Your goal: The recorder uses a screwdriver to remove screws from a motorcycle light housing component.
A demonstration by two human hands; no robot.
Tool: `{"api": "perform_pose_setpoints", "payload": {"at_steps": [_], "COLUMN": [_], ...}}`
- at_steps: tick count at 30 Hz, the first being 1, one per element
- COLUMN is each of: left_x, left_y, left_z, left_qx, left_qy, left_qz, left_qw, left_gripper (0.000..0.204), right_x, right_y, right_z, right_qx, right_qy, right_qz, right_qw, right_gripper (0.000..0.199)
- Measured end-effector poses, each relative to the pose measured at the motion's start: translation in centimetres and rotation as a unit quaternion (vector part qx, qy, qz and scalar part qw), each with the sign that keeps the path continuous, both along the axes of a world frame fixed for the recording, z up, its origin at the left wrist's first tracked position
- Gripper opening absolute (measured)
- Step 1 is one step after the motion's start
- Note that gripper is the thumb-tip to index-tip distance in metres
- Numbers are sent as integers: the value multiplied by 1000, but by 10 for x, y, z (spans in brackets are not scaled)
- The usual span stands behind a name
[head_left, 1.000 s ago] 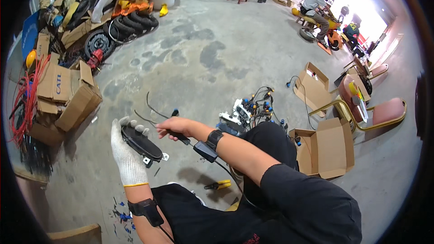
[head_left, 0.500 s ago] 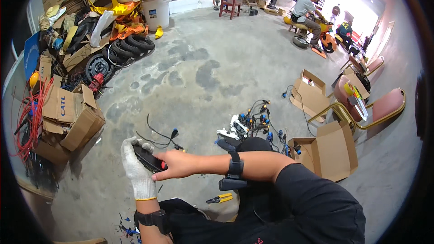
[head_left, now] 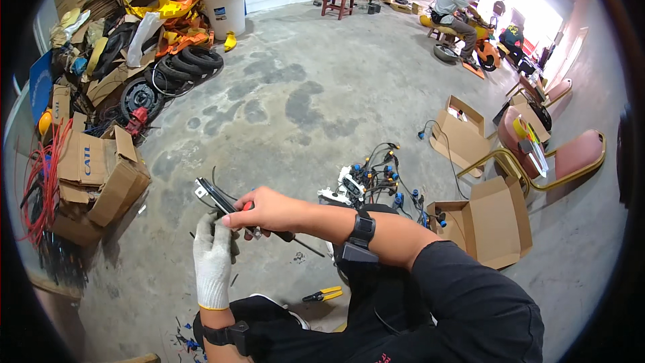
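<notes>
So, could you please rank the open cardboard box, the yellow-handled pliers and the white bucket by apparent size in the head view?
1. open cardboard box
2. white bucket, though it sits farther away
3. yellow-handled pliers

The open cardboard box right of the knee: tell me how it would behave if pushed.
The cardboard box looks light: thin walls, open flaps, nothing visible inside, so it would probably slide easily on the smooth concrete floor. Its raised flap would likely flex rather than resist. Its broad base makes tipping unlikely.

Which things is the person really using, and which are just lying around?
In use: left hand in a white glove holding the flat black part; right hand on the screwdriver.
Lying about: yellow pliers, wire bundle, open cardboard box, tyres.
</notes>
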State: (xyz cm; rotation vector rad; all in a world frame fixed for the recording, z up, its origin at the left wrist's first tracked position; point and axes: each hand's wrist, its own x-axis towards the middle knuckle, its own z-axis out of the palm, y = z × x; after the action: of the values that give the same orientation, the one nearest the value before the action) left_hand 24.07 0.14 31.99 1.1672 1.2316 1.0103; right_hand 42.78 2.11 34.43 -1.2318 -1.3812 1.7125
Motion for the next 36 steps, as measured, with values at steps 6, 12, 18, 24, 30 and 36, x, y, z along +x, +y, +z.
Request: {"api": "perform_pose_setpoints", "payload": {"at_steps": [6, 12, 18, 24, 30, 36], "left_x": [0, 0, -17, -23, -24, -18], "left_y": [5, 6, 11, 11, 11, 9], "left_z": [-3, -2, -18, -22, -18, -24], "left_qx": [45, 57, 87, 203, 148, 207], "left_qy": [100, 119, 162, 261, 260, 216], "left_qz": [-31, -32, -16, 25, 17, 16], "left_qw": [993, 991, 983, 943, 954, 954], "left_gripper": [24, 21, 16, 12, 13, 19], "right_x": [11, 14, 13, 14, 9, 1], "right_y": [0, 0, -6, -8, -12, -11], "right_z": [1, 0, 7, 5, 6, 2], "right_qx": [2, -21, -24, -60, -41, -54], "right_qy": [-15, -49, -70, 3, 4, -9], "right_qz": [18, 42, 106, 140, 122, 31], "right_qw": [1000, 998, 992, 988, 992, 998], "right_gripper": [42, 42, 41, 41, 43, 47]}}
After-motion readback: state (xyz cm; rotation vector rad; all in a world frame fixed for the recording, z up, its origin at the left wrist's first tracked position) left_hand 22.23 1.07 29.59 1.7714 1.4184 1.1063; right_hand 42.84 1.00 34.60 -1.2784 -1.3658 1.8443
